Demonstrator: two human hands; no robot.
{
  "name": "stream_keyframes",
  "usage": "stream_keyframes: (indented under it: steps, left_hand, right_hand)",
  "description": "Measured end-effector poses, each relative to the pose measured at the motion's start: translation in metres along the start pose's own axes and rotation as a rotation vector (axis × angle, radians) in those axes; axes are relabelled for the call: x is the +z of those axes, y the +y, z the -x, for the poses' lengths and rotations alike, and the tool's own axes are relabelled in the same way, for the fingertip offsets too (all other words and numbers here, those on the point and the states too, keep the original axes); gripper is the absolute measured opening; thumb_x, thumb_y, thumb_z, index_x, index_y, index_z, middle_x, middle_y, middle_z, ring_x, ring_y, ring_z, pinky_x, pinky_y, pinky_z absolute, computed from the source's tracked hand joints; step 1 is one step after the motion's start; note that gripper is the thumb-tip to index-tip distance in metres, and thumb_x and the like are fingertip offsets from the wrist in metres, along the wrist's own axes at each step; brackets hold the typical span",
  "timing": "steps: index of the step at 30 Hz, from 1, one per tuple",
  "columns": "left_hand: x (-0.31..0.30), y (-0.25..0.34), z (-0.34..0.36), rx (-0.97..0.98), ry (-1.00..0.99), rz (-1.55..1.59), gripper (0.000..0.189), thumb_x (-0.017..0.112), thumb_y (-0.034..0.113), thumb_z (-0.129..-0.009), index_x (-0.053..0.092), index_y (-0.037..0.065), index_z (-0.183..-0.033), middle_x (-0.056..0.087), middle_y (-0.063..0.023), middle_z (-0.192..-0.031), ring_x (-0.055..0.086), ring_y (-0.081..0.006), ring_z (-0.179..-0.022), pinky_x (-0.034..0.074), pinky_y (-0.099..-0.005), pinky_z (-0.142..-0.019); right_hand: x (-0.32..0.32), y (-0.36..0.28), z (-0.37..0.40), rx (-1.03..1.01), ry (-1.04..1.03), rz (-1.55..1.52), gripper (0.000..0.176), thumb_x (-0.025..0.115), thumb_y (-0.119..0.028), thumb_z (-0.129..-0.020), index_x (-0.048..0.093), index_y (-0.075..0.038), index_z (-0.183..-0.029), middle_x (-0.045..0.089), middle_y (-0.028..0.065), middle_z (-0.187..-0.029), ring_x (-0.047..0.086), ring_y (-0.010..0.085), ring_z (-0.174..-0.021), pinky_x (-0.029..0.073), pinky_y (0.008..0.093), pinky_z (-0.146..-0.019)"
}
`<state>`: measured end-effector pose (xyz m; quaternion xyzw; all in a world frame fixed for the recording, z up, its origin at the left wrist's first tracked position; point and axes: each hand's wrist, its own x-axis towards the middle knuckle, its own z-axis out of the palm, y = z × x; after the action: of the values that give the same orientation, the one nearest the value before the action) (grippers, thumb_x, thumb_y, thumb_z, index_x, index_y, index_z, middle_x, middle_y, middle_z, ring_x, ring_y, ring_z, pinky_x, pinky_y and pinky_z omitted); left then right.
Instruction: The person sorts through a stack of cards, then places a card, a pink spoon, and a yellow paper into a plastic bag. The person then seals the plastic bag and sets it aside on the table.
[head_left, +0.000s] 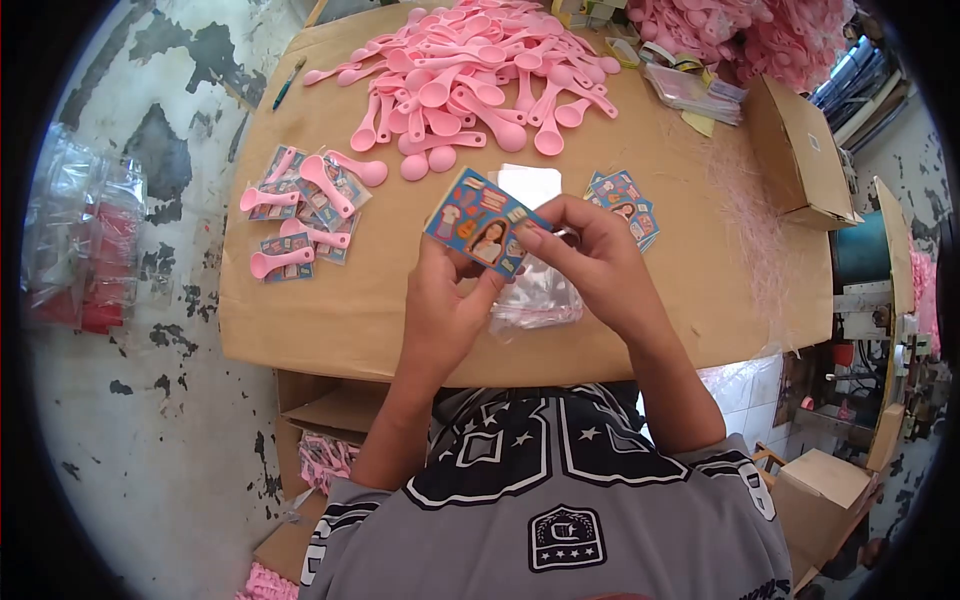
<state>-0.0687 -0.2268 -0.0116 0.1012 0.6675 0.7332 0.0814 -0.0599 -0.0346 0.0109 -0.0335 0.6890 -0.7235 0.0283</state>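
Observation:
Both of my hands grip a blue printed card [476, 222] with a picture of a person and small coloured drawings on it. My left hand [448, 300] pinches it from below at the lower edge, while my right hand [597, 250] has thumb and fingers on its right corner. Beneath my hands lie clear plastic bags [540, 300], partly covered by them. A white card or sheet [532, 184] shows just behind the held card. To the right of my right hand is a fanned stack of similar blue cards [632, 208].
A large heap of pink plastic spoons [470, 70] covers the table's [350, 330] back. At left, pink spoons [300, 228] lie on bagged blue cards. A pen [289, 84] rests near the back left edge. A cardboard box [795, 150] stands at right, beside bagged pink items [740, 35].

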Motion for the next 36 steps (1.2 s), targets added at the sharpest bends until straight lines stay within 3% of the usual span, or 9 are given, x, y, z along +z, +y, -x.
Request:
stream_keyframes:
  steps: [3,7,9,11,14,16,21,26,36]
  left_hand:
    - [0.008,0.007,0.002,-0.051,-0.064,0.186,0.059,0.072,0.003,-0.099,0.041,-0.004,-0.148,0.075,-0.0173,-0.116,0.074,-0.0193,-0.104,0.058,-0.0299,-0.088]
    - [0.011,-0.003,0.005,-0.214,-0.186,0.232,0.041,0.07,0.009,-0.102,0.055,-0.005,-0.138,0.077,-0.0185,-0.112,0.076,-0.0214,-0.103,0.059,-0.0301,-0.088]
    - [0.01,0.0,0.001,-0.299,-0.263,0.227,0.033,0.07,0.012,-0.103,0.063,-0.005,-0.131,0.077,-0.0203,-0.111,0.077,-0.0241,-0.102,0.061,-0.0323,-0.086]
    - [0.012,-0.001,-0.003,-0.257,-0.121,0.281,0.026,0.069,0.014,-0.104,0.067,-0.003,-0.123,0.078,-0.0195,-0.108,0.077,-0.0255,-0.1,0.061,-0.032,-0.085]
    - [0.009,-0.006,-0.014,-0.187,0.071,0.443,0.02,0.068,0.015,-0.104,0.071,0.0,-0.116,0.078,-0.017,-0.108,0.078,-0.0268,-0.099,0.064,-0.0341,-0.085]
    - [0.005,-0.007,-0.022,-0.157,0.174,0.559,0.017,0.069,0.016,-0.104,0.072,0.001,-0.112,0.078,-0.0172,-0.109,0.078,-0.0272,-0.1,0.065,-0.035,-0.085]
    - [0.02,-0.003,-0.026,-0.185,0.201,0.716,0.023,0.068,0.015,-0.104,0.067,0.003,-0.123,0.073,-0.0178,-0.125,0.073,-0.0253,-0.114,0.063,-0.036,-0.094]
    - [0.031,-0.01,-0.023,-0.219,0.139,0.735,0.027,0.067,0.013,-0.105,0.063,0.002,-0.13,0.07,-0.0185,-0.131,0.071,-0.0235,-0.117,0.061,-0.0373,-0.099]
    - [0.032,-0.007,-0.017,-0.173,0.126,0.754,0.027,0.068,0.01,-0.104,0.063,-0.004,-0.127,0.073,-0.0197,-0.123,0.072,-0.0199,-0.109,0.061,-0.034,-0.094]
  right_hand:
    - [0.003,-0.002,-0.01,-0.058,0.026,-0.021,0.022,0.075,-0.023,-0.1,0.072,-0.001,-0.099,0.071,-0.0016,-0.089,0.06,0.0036,-0.08,0.046,0.0212,-0.068]
    - [-0.002,-0.012,-0.015,-0.113,0.018,-0.07,0.019,0.074,-0.019,-0.101,0.072,-0.001,-0.102,0.069,-0.0035,-0.088,0.057,0.0024,-0.08,0.046,0.0217,-0.068]
    - [-0.006,-0.018,-0.015,-0.208,0.197,-0.069,0.016,0.072,-0.017,-0.102,0.071,-0.001,-0.104,0.068,-0.0037,-0.087,0.056,0.0018,-0.078,0.045,0.022,-0.066]
    - [-0.023,-0.011,-0.017,-0.307,0.349,-0.017,0.016,0.069,-0.015,-0.104,0.069,0.0,-0.111,0.065,-0.003,-0.084,0.055,0.0017,-0.073,0.043,0.0218,-0.061]
    - [-0.041,-0.02,0.011,-0.163,0.426,0.015,0.018,0.068,-0.015,-0.105,0.068,0.0,-0.114,0.064,-0.0024,-0.083,0.055,0.0025,-0.069,0.042,0.0212,-0.058]
    - [-0.046,-0.012,0.032,-0.082,0.419,0.034,0.018,0.067,-0.015,-0.105,0.067,0.0,-0.115,0.064,-0.0022,-0.083,0.055,0.0031,-0.068,0.043,0.021,-0.059]
    - [-0.044,0.017,0.063,0.102,0.272,-0.103,0.02,0.067,-0.017,-0.106,0.066,0.001,-0.116,0.065,-0.0007,-0.083,0.058,0.0042,-0.07,0.047,0.0216,-0.061]
    - [-0.024,0.018,0.053,0.055,0.274,-0.21,0.019,0.066,-0.016,-0.106,0.065,0.001,-0.115,0.068,0.0009,-0.084,0.063,0.0065,-0.074,0.051,0.0228,-0.067]
    - [-0.023,0.014,0.053,0.141,0.148,-0.035,0.022,0.068,-0.016,-0.105,0.068,0.003,-0.116,0.068,0.0016,-0.083,0.064,0.0067,-0.072,0.053,0.0232,-0.066]
